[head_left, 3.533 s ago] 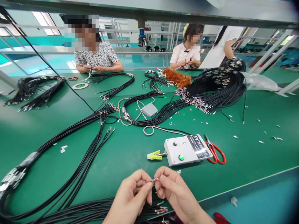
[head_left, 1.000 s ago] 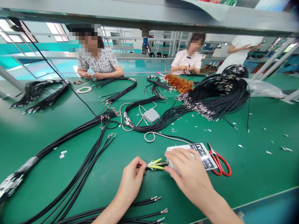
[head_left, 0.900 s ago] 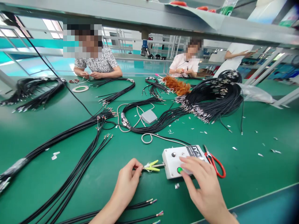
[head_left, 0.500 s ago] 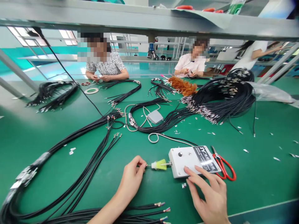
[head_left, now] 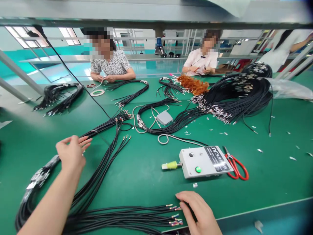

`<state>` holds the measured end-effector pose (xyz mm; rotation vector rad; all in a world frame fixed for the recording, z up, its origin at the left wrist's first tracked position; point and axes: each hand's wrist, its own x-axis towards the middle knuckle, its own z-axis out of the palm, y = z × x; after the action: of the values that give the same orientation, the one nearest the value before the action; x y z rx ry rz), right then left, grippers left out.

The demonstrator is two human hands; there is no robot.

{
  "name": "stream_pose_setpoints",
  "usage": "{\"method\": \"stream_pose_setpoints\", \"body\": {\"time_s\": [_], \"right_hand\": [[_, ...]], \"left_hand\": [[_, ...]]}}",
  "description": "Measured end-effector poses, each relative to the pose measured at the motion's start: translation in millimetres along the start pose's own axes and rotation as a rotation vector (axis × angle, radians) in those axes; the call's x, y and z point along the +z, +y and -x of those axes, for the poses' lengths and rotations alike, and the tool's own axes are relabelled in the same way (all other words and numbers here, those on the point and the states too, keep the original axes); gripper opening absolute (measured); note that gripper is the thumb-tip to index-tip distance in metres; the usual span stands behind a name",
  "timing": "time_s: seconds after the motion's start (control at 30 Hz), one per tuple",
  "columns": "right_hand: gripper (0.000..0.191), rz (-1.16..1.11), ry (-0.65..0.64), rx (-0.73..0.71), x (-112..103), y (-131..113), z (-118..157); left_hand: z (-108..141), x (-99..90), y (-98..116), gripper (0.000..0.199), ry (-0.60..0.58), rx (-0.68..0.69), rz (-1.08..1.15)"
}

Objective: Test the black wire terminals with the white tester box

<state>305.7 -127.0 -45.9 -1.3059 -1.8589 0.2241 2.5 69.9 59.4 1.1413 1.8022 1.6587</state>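
Note:
My left hand (head_left: pixel 72 151) is open over the black cable bundle (head_left: pixel 100 125) at the left, its fingers stretched out. A thin dark streak near its fingertips is too blurred to name. Close to the front edge, my right hand (head_left: pixel 199 210) is open, thumb and forefinger apart beside the stripped wire ends (head_left: pixel 176 215) of several black cables (head_left: pixel 127 213). Whether it touches one, I cannot tell. Beyond it lies a white control box (head_left: pixel 205 161) with a lit green button (head_left: pixel 198 169) and a yellow-green tip (head_left: pixel 170 165) on its left side.
Red-handled scissors (head_left: pixel 236 166) lie right of the box. A grey pedal-like block (head_left: pixel 164 118) and a large cable heap (head_left: pixel 232 98) are farther back. Foil scraps dot the green table (head_left: pixel 264 176). Two people (head_left: pixel 111 67) sit opposite, under a metal shelf (head_left: pixel 137 14).
My left hand has left the yellow-green tip and moved far left over the bundle. My right hand has come off the box, toward the wire ends, uncovering the green button.

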Motion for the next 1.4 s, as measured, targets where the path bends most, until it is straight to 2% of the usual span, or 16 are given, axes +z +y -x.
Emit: {"method": "stream_pose_setpoints", "body": {"time_s": [0.03,0.1,0.13,0.17,0.2,0.27,0.33,0.43,0.57,0.73,0.8,0.87,1.0,1.1,1.23,1.4], "right_hand": [[0.022,-0.022,0.012,0.022,0,0,1],[0.022,-0.063,0.022,0.05,-1,-1,1],[0.023,-0.08,0.013,0.059,-1,-2,1],[0.023,-0.095,-0.005,0.068,-2,-3,1],[0.023,-0.109,-0.019,0.077,-2,-4,1],[0.023,-0.137,-0.025,0.097,-2,-8,0],[0.022,-0.173,-0.024,0.117,-2,-10,-1],[0.021,-0.288,-0.058,0.213,-4,-13,-4],[0.027,-0.355,-0.107,0.376,-7,-14,-8],[0.021,-0.222,-0.298,0.057,2,-17,-6],[0.018,-0.233,-0.36,0.029,3,-21,-7],[0.015,-0.286,-0.358,0.153,1,-25,-14],[0.022,-0.583,-0.223,0.626,-5,-30,-38],[0.03,-0.762,-0.143,0.757,-1,-30,-51],[0.026,-0.827,-0.14,0.704,2,-28,-56],[0.026,-0.827,-0.176,0.516,0,-31,-60]], "left_hand": [[18,-1.3,-1,0.014,-0.085,0.02,-0.031],[71,-1.3,-6,0.021,-0.361,0.055,-0.07],[101,-0.8,-9,0.024,-0.572,0.073,-0.102],[129,-0.2,-12,0.019,-0.942,0.17,-0.22],[152,0.2,-13,0.017,-1.174,0.264,-0.378],[180,-0.5,-14,0.021,-1.353,0.356,-0.626],[183,-3.4,-11,0.024,-1.383,0.362,-0.701],[169,-9.8,-5,0.018,-1.43,0.301,-0.615],[159,-12.8,0,0.012,-1.377,0.233,-0.482],[166,-0.3,4,0.009,-1.295,0.168,-0.234],[169,5.7,5,0.011,-1.266,0.107,-0.164],[169,9.6,5,0.015,-1.246,0.037,-0.133],[168,10.9,4,0.022,-1.236,-0.044,-0.142],[167,9.8,2,0.029,-1.222,-0.026,-0.134],[169,9.6,2,0.033,-1.191,-0.023,-0.1],[171,11.3,3,0.041,-1.214,-0.181,0.0]]}}
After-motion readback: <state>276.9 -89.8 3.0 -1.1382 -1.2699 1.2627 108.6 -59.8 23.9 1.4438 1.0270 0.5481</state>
